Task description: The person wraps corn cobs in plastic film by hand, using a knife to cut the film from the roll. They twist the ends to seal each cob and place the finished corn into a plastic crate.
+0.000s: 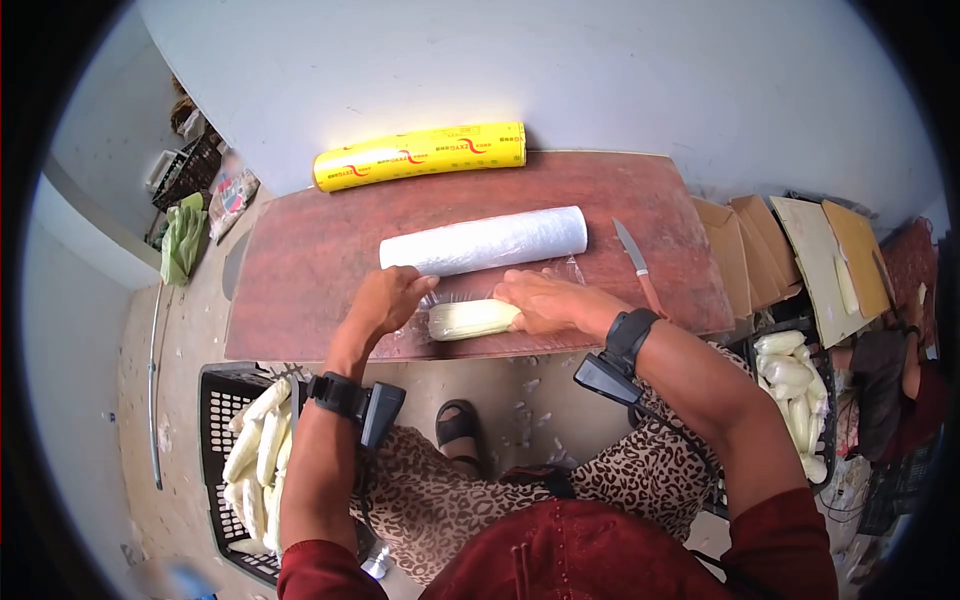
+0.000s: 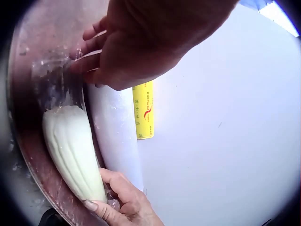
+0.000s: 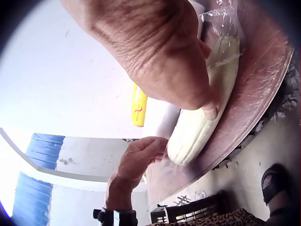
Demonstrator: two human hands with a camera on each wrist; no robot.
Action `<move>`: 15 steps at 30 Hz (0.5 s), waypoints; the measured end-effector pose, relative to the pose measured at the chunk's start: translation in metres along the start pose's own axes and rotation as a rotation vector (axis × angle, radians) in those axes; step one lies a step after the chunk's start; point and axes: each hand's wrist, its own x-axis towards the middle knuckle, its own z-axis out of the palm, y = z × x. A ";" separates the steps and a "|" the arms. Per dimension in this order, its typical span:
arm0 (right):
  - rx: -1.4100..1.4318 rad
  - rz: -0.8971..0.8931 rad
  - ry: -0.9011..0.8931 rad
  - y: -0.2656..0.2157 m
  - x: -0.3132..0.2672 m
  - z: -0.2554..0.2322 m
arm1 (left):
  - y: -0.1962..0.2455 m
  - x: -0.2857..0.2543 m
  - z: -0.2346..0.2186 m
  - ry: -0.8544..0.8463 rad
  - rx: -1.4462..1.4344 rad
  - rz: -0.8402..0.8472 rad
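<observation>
An ear of corn in pale husk (image 1: 470,319) lies crosswise near the front edge of the reddish-brown table (image 1: 290,270). My right hand (image 1: 548,300) grips its narrower right end, the thumb (image 3: 211,112) lying along the husk. At the broad left end, my left hand (image 1: 388,298) pinches the edge of clear cling film (image 2: 59,89) between thumb and fingers. This film spreads beyond the broad end of the ear in the left wrist view. Just behind both hands lies the white roll of cling film (image 1: 490,240).
A yellow printed carton (image 1: 420,157) lies along the wall. The knife (image 1: 632,248) rests at the right of the table, blade pointing back. Black crates of corn stand on the floor at left (image 1: 217,410) and right (image 1: 828,425). Cardboard (image 1: 725,250) leans beyond the table's right edge.
</observation>
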 end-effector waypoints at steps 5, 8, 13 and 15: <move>-0.028 -0.003 -0.023 0.001 0.002 -0.001 | 0.038 -0.016 0.024 0.205 -0.029 0.425; -0.034 0.001 -0.006 0.006 0.007 0.005 | 0.055 -0.028 0.040 0.278 0.034 0.649; 0.016 0.028 -0.005 0.003 0.005 0.000 | 0.066 -0.041 0.064 0.098 0.081 0.454; 0.020 0.014 0.004 0.003 0.005 0.000 | 0.061 -0.041 0.075 0.157 0.154 0.490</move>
